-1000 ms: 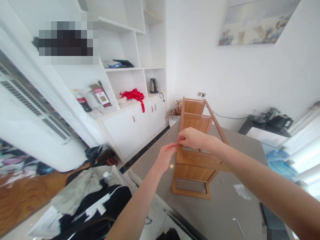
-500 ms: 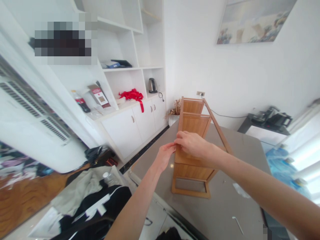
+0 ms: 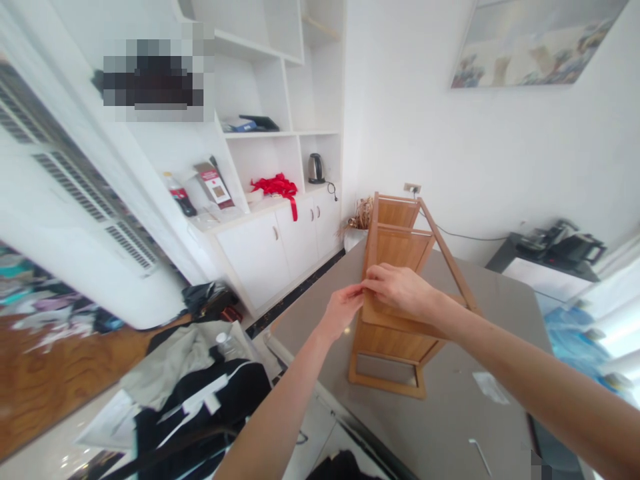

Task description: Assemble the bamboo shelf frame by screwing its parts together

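Note:
A light wooden rack [image 3: 400, 247] with several shelf panels lies on its side on a grey table [image 3: 450, 407]. My right hand [image 3: 400, 290] rests over the rack's left rail, fingers curled around the edge of a panel. My left hand [image 3: 343, 310] reaches up from below and pinches at the same spot on the rail, fingertips touching those of the right hand. What the left fingers pinch is too small to make out.
A metal hex key [image 3: 481, 455] and a scrap of clear wrapping [image 3: 493, 387] lie on the table near me. White cabinets [image 3: 280, 247] with a kettle [image 3: 315, 168] and red ribbon [image 3: 277, 187] stand at left. Clothes [image 3: 200, 393] lie piled below.
My right hand has slid a little down and flatter onto the rack's rail. The left hand stays pinched at the same spot. The view has shifted slightly.

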Tool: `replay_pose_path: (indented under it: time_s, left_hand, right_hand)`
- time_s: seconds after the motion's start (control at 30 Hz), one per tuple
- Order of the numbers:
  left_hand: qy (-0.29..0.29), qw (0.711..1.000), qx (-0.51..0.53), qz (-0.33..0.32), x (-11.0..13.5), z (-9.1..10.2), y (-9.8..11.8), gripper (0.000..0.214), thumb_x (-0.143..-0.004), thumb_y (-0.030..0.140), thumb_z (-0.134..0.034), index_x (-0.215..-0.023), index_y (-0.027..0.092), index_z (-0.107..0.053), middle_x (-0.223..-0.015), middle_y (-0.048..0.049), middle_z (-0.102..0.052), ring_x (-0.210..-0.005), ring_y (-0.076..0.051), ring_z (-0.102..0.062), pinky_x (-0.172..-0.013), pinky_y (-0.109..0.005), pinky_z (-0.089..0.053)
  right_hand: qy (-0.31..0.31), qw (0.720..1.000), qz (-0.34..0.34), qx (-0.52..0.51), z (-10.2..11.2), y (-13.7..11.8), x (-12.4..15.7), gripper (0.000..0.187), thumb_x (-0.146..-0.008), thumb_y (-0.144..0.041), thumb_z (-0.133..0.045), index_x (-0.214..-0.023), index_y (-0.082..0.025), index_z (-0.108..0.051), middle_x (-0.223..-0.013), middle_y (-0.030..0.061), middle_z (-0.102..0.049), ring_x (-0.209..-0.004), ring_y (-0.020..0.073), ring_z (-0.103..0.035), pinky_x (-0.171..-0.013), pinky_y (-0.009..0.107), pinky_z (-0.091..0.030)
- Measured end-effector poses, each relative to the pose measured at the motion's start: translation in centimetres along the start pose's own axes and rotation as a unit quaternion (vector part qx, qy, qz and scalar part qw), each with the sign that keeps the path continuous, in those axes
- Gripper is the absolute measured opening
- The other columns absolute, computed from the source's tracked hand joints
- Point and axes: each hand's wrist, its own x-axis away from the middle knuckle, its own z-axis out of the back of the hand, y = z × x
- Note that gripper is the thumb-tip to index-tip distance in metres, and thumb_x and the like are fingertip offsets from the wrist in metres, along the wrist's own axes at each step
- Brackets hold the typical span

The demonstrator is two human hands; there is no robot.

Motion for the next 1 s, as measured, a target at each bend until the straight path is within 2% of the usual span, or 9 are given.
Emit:
replay_pose_path:
  time_s: [0.17,0.3,0.4,0.53,0.73,0.87,1.0]
  left_hand:
    - [-0.010,1.000,-0.016,-0.009,-0.1,0.1,-0.1,0.043,-0.073,0.035,-0.068,-0.111,0.015,-0.066,-0.104,-0.0095,-0.068,-0.096,-0.023,-0.061,-0.090,-0.036,-0.044]
    - [-0.007,1.000,-0.004,-0.013,0.0,0.0,-0.1,0.042,-0.073,0.032,-0.068,-0.111,0.016,-0.065,-0.105,-0.0099,-0.068,-0.095,-0.022,-0.062,-0.092,-0.037,-0.042]
    - [0.006,1.000,0.002,-0.003,0.0,-0.2,0.0,0.040,-0.073,0.031,-0.068,-0.110,0.017,-0.066,-0.105,-0.0094,-0.068,-0.094,-0.020,-0.062,-0.092,-0.036,-0.042]
    - [0.001,1.000,0.006,-0.007,0.0,-0.2,-0.4,0.039,-0.074,0.034,-0.068,-0.109,0.018,-0.066,-0.106,-0.0092,-0.068,-0.096,-0.021,-0.062,-0.091,-0.035,-0.043]
    - [0.011,0.997,-0.018,-0.079,-0.5,0.3,-3.7,0.044,-0.074,0.040,-0.067,-0.111,0.018,-0.066,-0.102,-0.0084,-0.069,-0.097,-0.024,-0.061,-0.086,-0.034,-0.046]
    - [0.044,0.988,-0.034,-0.144,-1.0,0.6,-6.4,0.045,-0.072,0.041,-0.067,-0.112,0.019,-0.065,-0.100,-0.0076,-0.070,-0.095,-0.025,-0.062,-0.080,-0.033,-0.048]
    - [0.052,0.971,-0.062,-0.223,-1.2,0.7,-8.3,0.041,-0.074,0.040,-0.067,-0.110,0.020,-0.066,-0.100,-0.0060,-0.069,-0.098,-0.024,-0.060,-0.082,-0.033,-0.048]
  right_hand:
    - [0.018,0.999,-0.012,-0.025,-0.2,-0.3,-0.2,0.019,-0.086,-0.013,-0.046,-0.097,-0.014,-0.062,-0.094,0.0087,-0.056,-0.087,0.0170,-0.050,-0.070,0.026,-0.039]
    - [0.010,0.996,-0.015,-0.085,1.0,-0.2,-0.2,0.022,-0.085,-0.010,-0.045,-0.098,-0.014,-0.063,-0.091,0.0076,-0.058,-0.085,0.0156,-0.053,-0.071,0.025,-0.040]
    - [0.005,0.993,-0.004,-0.118,1.5,0.2,-0.2,0.023,-0.088,-0.012,-0.043,-0.093,-0.014,-0.066,-0.088,0.0076,-0.060,-0.085,0.0152,-0.054,-0.072,0.025,-0.040]
    - [0.022,0.991,0.003,-0.129,0.7,0.6,-0.5,0.022,-0.087,-0.011,-0.045,-0.083,-0.013,-0.066,-0.086,0.0077,-0.061,-0.081,0.0145,-0.055,-0.070,0.025,-0.041]
    - [0.070,0.990,-0.001,-0.126,-1.4,0.4,0.1,0.023,-0.087,-0.013,-0.045,-0.080,-0.014,-0.066,-0.084,0.0066,-0.062,-0.077,0.0134,-0.057,-0.068,0.024,-0.042]
    - [0.088,0.993,-0.020,-0.074,-3.0,-0.6,1.1,0.025,-0.085,-0.011,-0.044,-0.080,-0.015,-0.068,-0.087,0.0064,-0.063,-0.077,0.0143,-0.058,-0.069,0.025,-0.043]
    - [0.087,0.995,-0.042,-0.029,-4.3,-1.2,1.8,0.024,-0.081,-0.010,-0.047,-0.082,-0.018,-0.069,-0.087,0.0044,-0.066,-0.080,0.0165,-0.059,-0.073,0.028,-0.043]
